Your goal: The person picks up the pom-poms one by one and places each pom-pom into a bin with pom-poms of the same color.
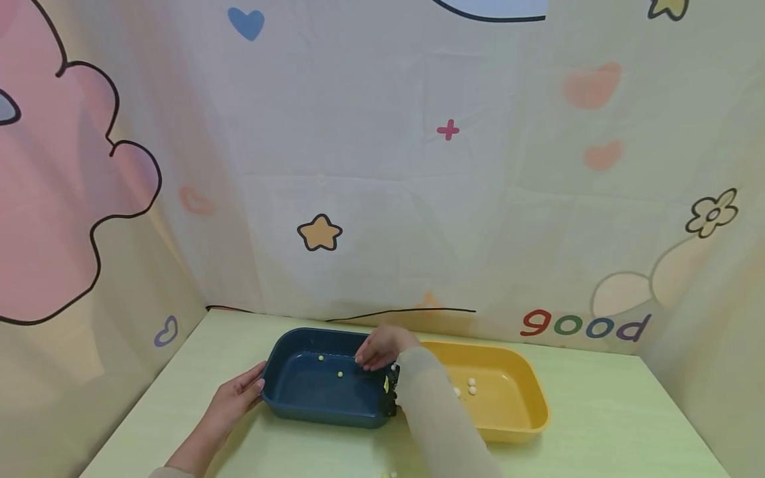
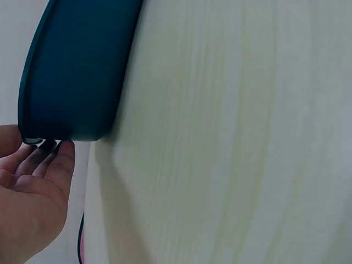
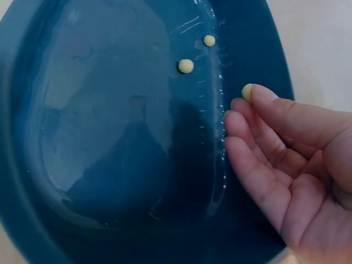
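Note:
A dark blue plastic basin (image 1: pixel 323 419) stands on the table, with two small pale yellow balls (image 3: pixel 186 66) on its wet-looking floor. At its left end my left hand (image 1: pixel 236 396) grips the rim; in the left wrist view the thumb is on the outer side of the rim and the fingers curl beneath it. Over the basin's right part, my right hand (image 1: pixel 382 348) pinches another small yellow ball (image 3: pixel 247 92) between thumb and index finger. The other fingers of that hand are loosely bent. My right sleeve hides part of the gap between the basins.
A yellow basin (image 1: pixel 542 405) sits right of the blue one and holds several whitish balls (image 1: pixel 472 386). Something black with a yellow mark (image 1: pixel 390 392) is at the blue basin's right end. Small pale bits (image 1: pixel 388 475) lie at the front edge. A printed curtain (image 1: pixel 370 166) closes the back.

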A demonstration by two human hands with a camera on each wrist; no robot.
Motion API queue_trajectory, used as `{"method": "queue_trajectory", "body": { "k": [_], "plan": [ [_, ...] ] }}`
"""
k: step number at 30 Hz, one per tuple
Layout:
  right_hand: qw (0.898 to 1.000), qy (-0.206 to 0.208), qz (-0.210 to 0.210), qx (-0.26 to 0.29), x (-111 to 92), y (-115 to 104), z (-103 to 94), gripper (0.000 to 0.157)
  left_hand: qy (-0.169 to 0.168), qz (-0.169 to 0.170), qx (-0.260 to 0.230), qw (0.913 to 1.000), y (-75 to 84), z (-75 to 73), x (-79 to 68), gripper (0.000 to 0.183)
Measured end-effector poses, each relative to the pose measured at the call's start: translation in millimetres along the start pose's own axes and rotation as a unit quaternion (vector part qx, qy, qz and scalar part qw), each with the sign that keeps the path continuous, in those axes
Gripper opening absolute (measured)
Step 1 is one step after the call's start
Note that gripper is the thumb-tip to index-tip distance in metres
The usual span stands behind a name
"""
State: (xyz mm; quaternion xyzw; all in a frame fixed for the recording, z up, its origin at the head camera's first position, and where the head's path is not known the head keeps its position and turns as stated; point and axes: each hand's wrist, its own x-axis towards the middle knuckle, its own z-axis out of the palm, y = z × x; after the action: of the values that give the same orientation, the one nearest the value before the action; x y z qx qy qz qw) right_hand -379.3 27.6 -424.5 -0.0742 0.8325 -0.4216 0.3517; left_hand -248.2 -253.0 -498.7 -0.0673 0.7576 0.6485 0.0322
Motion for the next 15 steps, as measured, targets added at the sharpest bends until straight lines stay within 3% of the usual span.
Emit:
{"method": "queue_trajectory", "body": {
  "k": [15],
  "plan": [
    [0.995,-0.024,0.035,-0.092,8,4,12.1,0.015,0.010,-0.002,0.021,0.9997,1.7,1.0,-0.2,0.049]
  ]
}}
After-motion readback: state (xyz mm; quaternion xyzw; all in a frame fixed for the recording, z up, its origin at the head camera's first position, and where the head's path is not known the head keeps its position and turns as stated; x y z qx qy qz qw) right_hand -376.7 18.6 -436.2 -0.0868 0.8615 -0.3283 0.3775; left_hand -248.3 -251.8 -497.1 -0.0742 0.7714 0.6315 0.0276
